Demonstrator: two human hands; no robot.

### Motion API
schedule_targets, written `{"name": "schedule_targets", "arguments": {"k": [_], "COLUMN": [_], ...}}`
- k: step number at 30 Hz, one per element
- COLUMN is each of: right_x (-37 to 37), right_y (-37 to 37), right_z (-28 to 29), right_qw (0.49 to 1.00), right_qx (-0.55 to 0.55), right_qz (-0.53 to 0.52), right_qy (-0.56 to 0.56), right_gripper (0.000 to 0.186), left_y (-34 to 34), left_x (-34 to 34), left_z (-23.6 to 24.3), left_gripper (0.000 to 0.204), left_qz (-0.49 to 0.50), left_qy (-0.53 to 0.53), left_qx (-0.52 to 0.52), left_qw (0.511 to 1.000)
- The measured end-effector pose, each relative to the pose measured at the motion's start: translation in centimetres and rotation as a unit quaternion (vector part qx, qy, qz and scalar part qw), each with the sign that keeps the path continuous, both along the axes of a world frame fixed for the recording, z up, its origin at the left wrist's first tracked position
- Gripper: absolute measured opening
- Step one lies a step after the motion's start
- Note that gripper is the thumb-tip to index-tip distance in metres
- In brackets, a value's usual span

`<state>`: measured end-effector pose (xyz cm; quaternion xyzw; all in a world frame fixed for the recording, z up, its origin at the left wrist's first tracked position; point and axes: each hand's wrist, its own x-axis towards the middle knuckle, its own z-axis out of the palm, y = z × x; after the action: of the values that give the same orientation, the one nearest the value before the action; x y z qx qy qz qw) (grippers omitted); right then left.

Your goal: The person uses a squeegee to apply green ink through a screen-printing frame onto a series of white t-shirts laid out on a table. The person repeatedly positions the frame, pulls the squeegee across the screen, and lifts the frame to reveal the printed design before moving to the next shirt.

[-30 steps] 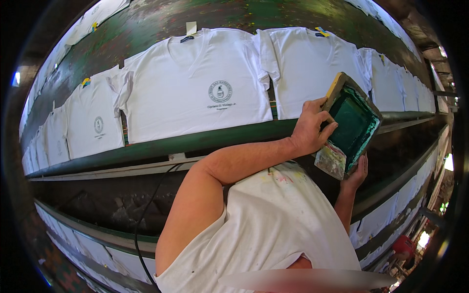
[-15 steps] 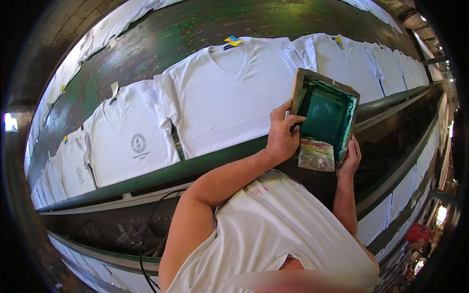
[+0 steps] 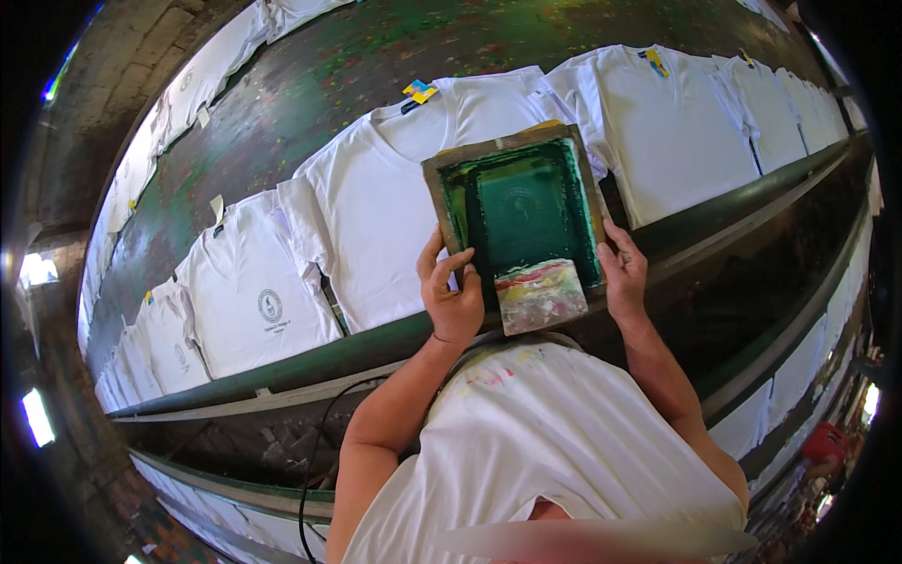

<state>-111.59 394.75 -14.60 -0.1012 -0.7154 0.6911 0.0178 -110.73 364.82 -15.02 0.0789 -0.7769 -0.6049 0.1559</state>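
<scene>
A wooden-framed printing screen (image 3: 498, 146) with dark green mesh and green ink along its inner edges is held over a white V-neck T-shirt (image 3: 362, 211), covering its right part. A paint-stained squeegee (image 3: 542, 299) leans inside the screen, its handle sticking out over the near edge. My left hand (image 3: 453, 301) grips the frame's left side near the lower corner, fingers bent. On the opposite side, my right hand (image 3: 624, 274) is closed on the frame's right edge. Whether the screen touches the shirt cannot be made out.
A long green, paint-speckled table (image 3: 310, 103) carries a row of white shirts. The shirt to the left (image 3: 249, 310) bears a dark round print; the shirt to the right (image 3: 676, 132) looks plain. A black cable (image 3: 318, 442) hangs beside me. Someone in red (image 3: 825, 442) is far off at right.
The screen has moved left, from beside the middle shirt to over its right part, and turned more level. Both hands travelled with it, keeping hold of its sides.
</scene>
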Motion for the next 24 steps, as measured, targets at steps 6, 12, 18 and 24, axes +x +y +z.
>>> {"name": "schedule_targets", "arguments": {"k": [6, 12, 18, 24], "right_x": [-2.5, -3.5, -4.1, -4.3], "right_y": [-0.3, 0.1, 0.0, 0.4], "right_z": [-0.8, -1.3, -1.5, -1.7], "right_qw": [0.996, 0.991, 0.985, 0.981], "right_qx": [0.042, 0.089, 0.138, 0.163], "right_qz": [0.049, 0.085, 0.089, 0.097], "right_qy": [0.054, 0.053, 0.054, 0.045], "right_gripper": [0.053, 0.056, 0.057, 0.049], "left_y": [0.4, 0.8, 0.3, 0.4], "left_x": [-1.4, -1.6, -1.9, -1.8], "left_z": [-1.0, -1.2, -1.7, -1.9], "left_gripper": [0.032, 0.030, 0.029, 0.027], "left_qz": [0.014, 0.033, 0.039, 0.041], "left_qy": [0.017, 0.005, 0.005, -0.006], "left_qx": [-0.016, 0.055, 0.061, 0.093], "left_qw": [1.000, 0.998, 0.997, 0.995]}}
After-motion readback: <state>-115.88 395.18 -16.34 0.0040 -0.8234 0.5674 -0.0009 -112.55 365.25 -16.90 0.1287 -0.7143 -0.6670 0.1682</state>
